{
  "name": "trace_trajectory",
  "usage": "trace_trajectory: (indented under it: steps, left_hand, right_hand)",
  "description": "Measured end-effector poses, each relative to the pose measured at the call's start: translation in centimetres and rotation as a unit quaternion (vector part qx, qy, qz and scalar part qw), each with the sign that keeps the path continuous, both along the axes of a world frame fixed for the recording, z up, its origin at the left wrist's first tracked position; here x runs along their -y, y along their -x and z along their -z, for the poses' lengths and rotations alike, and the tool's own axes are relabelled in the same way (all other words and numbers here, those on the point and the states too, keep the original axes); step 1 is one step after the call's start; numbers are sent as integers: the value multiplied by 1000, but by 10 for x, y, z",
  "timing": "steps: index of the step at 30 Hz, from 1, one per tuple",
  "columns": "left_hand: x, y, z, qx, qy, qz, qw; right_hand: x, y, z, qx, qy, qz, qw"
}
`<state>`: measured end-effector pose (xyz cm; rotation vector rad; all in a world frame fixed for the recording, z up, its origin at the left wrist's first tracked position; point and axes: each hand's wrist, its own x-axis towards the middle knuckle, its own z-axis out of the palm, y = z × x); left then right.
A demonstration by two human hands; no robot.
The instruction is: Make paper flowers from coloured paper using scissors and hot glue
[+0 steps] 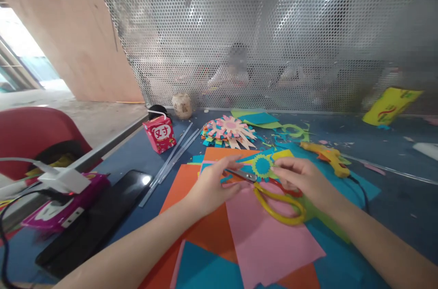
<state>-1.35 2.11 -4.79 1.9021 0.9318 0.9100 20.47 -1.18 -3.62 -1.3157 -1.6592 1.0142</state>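
My left hand (212, 184) pinches a small strip of blue paper (226, 178) over the stacked coloured sheets. Its fingertips sit right at the blades of the scissors (273, 198), which have yellow and red handles. My right hand (303, 180) rests on the red handle loop with fingers curled over it. Just beyond both hands lies a blue toothed paper disc (263, 165) on yellow-green paper. Under the hands are a pink sheet (270, 243) and an orange sheet (191, 184). A layered paper flower (228, 131) lies further back.
A yellow glue gun (326, 156) lies right of the hands with its cord trailing. Glue sticks (173, 159), a red drink carton (159, 133), a black phone (92, 220) and a purple pouch (61, 204) sit left. A perforated metal screen (273, 38) walls the table's back.
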Motion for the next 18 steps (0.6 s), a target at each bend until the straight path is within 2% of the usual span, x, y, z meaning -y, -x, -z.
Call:
trace_trajectory:
  steps: [7, 12, 15, 17, 18]
  left_hand:
    - [8, -11, 10, 24, 100, 116, 988]
    - [19, -3, -1, 22, 172, 241, 955]
    - [29, 2, 1, -1, 244, 375, 895]
    - [31, 5, 5, -13, 253, 495, 831]
    - [31, 7, 6, -8, 238, 564, 790]
  right_hand:
    - [2, 9, 6, -3, -4, -55, 998]
    - [-3, 5, 6, -17, -11, 18, 1000]
    - [-9, -1, 5, -27, -13, 65, 997]
    - [-12, -3, 5, -31, -10, 79, 996]
    - [-12, -4, 5, -33, -8, 81, 996]
